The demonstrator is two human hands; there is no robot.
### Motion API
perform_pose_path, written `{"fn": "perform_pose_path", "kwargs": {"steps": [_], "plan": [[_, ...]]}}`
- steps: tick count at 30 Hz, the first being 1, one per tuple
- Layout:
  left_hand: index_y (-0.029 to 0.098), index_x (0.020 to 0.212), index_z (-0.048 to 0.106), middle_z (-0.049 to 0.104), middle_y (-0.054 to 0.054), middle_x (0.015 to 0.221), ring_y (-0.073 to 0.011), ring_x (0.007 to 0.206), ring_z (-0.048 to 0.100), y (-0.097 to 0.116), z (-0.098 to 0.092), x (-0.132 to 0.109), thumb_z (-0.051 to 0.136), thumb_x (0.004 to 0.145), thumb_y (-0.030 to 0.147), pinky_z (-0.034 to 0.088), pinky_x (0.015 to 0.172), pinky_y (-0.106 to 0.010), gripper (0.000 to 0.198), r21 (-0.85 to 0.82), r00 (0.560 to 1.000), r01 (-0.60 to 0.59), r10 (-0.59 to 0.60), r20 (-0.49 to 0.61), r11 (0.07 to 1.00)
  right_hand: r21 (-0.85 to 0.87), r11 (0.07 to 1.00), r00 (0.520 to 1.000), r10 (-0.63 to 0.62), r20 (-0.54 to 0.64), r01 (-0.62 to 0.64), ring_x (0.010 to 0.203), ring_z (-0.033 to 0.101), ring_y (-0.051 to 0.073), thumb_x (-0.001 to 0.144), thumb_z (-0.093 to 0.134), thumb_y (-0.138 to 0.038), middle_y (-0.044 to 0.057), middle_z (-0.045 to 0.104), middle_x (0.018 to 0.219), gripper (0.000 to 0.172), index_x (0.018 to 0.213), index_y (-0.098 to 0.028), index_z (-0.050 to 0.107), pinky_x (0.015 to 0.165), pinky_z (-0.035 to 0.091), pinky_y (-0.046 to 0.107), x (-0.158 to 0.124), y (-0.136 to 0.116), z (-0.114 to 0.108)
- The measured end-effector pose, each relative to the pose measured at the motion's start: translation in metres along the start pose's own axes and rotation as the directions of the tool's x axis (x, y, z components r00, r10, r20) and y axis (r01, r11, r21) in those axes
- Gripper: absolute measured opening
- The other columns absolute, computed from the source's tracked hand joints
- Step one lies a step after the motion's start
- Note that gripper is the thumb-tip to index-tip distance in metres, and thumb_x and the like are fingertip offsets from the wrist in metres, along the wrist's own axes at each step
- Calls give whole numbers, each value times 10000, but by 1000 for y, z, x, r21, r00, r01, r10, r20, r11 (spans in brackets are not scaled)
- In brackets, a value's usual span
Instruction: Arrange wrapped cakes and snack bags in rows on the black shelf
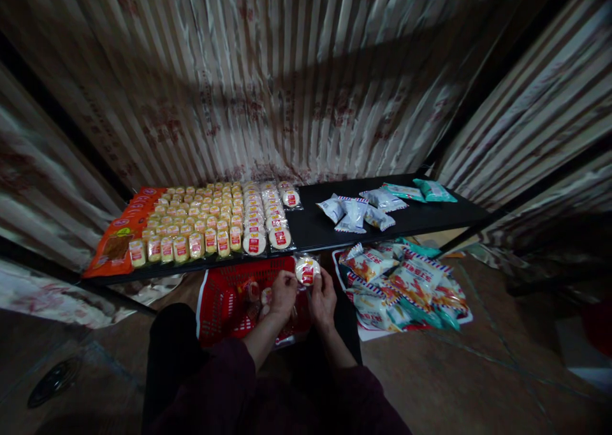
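Between my hands, over the red basket (224, 294), is a flat round white cake (306, 270) in a clear wrapper with a red label. My left hand (284, 293) has its fingers closed at the left edge of the wrapper. On the other side, my right hand (324, 300) grips the cake's right edge with thumb and fingers. Inside the basket lie more wrapped round pieces (253, 291), partly hidden by my left arm. Similar round packs (280, 236) stand in tight rows on the black shelf (306, 221) just beyond my hands.
Rows of small yellow wrapped cakes (196, 245) fill the shelf's left, beside orange bags (112, 250). White-blue packets (354, 215) and teal packets (434, 191) lie on its right. A second basket heaped with snack bags (406, 282) stands on the floor to the right.
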State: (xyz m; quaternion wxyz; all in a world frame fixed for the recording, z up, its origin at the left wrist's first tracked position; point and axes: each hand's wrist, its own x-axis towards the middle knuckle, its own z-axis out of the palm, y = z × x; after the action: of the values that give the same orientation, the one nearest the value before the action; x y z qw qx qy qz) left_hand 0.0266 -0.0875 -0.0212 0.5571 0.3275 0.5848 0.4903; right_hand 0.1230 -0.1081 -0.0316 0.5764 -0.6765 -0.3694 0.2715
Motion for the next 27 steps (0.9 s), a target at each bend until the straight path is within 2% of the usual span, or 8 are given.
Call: {"fn": "perform_pose_path", "kwargs": {"steps": [2, 4, 10, 16, 21, 24, 27], "plan": [[198, 680, 583, 595, 24, 643, -102, 580, 544, 6, 6, 2, 569, 720, 61, 408, 578, -194, 144, 35, 994, -112, 111, 14, 993, 6, 1000, 1000, -14, -13, 14, 1041, 597, 256, 828, 438, -568, 127, 657, 1143, 550, 1159, -161, 603, 916, 438, 361, 7, -4, -1], [194, 674, 576, 603, 17, 655, -110, 617, 562, 13, 11, 4, 566, 717, 57, 415, 596, -194, 144, 64, 985, -170, 170, 17, 983, 9, 1000, 999, -27, -20, 27, 1041, 594, 256, 831, 439, -564, 132, 651, 1147, 551, 1165, -154, 596, 914, 438, 362, 14, -8, -1], [193, 706, 557, 594, 28, 639, -102, 547, 542, 33, 30, 12, 568, 739, 91, 404, 524, -191, 108, 28, 994, -104, 103, 42, 994, 20, 996, 996, -83, -35, 84, 1016, 588, 244, 841, 439, -537, 123, 649, 1118, 514, 1143, -154, 599, 917, 433, 366, 40, -18, 1], [187, 703, 540, 563, 32, 608, -96, 505, 534, 47, 46, 26, 541, 761, 80, 429, 490, -194, 122, 9, 995, -99, 98, 27, 995, 35, 994, 992, -105, -63, 108, 977, 594, 241, 838, 445, -515, 122, 654, 1076, 491, 1123, -150, 607, 897, 447, 374, 66, -20, 10], [178, 761, 565, 607, 12, 698, -100, 598, 595, 58, 53, 36, 532, 765, 71, 492, 524, -184, 111, -25, 995, -99, 99, 19, 995, 55, 990, 990, -125, -67, 129, 933, 607, 236, 830, 454, -502, 119, 669, 1043, 482, 1110, -144, 617, 861, 465, 375, 88, -27, 18], [169, 829, 575, 643, -22, 798, -116, 663, 629, 63, 57, 40, 532, 778, 89, 537, 571, -222, 105, -38, 993, -119, 119, 10, 992, 71, 989, 990, -122, -70, 127, 939, 608, 232, 831, 448, -509, 126, 663, 1070, 500, 1129, -139, 602, 857, 468, 372, 101, -30, 23], [156, 940, 577, 666, -73, 901, -144, 749, 659, 67, 61, 44, 511, 790, 77, 566, 623, -263, 182, -36, 991, -132, 132, -2, 991, 71, 990, 991, -120, -64, 124, 939, 612, 231, 829, 443, -518, 129, 662, 1074, 501, 1124, -143, 596, 851, 471, 368, 113, -32, 28]]}}
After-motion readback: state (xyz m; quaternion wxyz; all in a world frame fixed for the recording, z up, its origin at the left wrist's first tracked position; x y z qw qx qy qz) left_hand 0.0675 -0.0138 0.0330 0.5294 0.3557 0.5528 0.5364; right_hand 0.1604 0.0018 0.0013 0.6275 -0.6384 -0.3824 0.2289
